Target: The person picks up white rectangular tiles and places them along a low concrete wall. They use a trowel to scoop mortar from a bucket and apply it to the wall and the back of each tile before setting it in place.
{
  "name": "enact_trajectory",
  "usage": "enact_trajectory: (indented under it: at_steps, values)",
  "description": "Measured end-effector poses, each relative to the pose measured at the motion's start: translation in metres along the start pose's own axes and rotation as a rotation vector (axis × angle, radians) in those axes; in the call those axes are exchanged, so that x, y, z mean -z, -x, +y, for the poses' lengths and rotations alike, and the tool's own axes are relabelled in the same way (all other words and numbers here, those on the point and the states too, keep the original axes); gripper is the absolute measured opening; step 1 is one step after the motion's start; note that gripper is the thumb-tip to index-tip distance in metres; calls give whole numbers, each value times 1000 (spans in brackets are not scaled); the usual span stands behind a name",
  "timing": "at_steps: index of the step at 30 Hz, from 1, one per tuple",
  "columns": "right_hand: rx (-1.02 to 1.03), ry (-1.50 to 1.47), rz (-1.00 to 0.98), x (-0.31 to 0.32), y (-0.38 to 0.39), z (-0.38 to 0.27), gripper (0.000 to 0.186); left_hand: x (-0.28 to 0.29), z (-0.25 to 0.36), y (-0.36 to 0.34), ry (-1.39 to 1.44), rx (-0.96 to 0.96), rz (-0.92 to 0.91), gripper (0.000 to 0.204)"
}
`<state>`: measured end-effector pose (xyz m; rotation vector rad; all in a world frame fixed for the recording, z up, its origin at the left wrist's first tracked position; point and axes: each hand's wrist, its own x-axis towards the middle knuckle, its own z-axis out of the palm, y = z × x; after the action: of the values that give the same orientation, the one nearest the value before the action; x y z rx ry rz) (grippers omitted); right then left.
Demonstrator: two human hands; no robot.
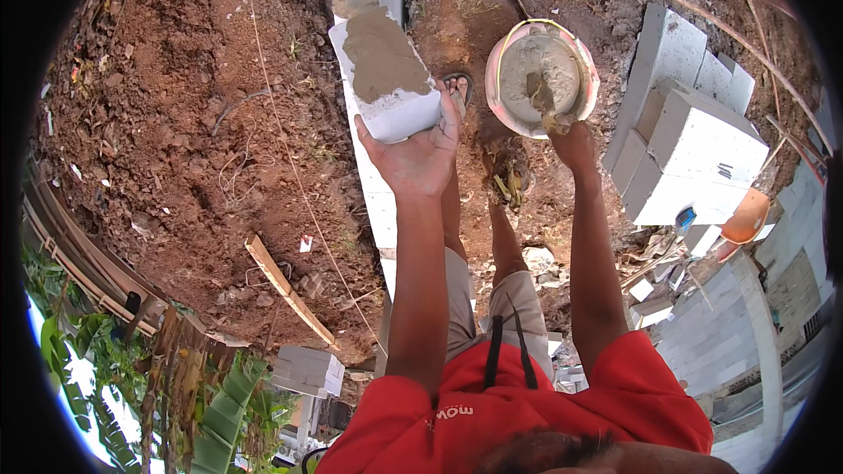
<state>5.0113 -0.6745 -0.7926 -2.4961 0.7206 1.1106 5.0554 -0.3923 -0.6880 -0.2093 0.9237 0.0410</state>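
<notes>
My left hand (421,154) grips the near end of a white building block (406,114), thumb on its left side and fingers round its right. Wet grey-brown mortar (384,54) covers much of the block's upper face. The block is over a narrow row of white blocks (376,202); whether it rests on them I cannot tell. On the right, my right hand (575,146) is closed at the near rim of a round pinkish bucket (587,105) of grey mortar. It holds a mortar-caked trowel (543,98), its blade in the bucket and its handle mostly hidden.
A string line (274,105) runs over reddish soil on the left. White blocks (698,154) are stacked at right, near an orange container (746,216). A wooden strip (290,291) lies at lower left. My foot (457,86) stands between wall and bucket.
</notes>
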Motion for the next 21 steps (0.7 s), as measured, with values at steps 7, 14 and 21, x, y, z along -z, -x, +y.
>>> enact_trajectory:
  at_steps: [7, 14, 21]
  values:
    - [79, -108, 146, -1, 21, -32, 44, -55, 35, -58, 47, -77, 27, 71]
    - [63, -178, 23, 6, 29, -34, 32, -94, 48, -88, 27, -99, 224, 60]
    - [128, -247, 3, -8, 41, -43, 23, -131, 48, -102, -73, -40, 315, 73]
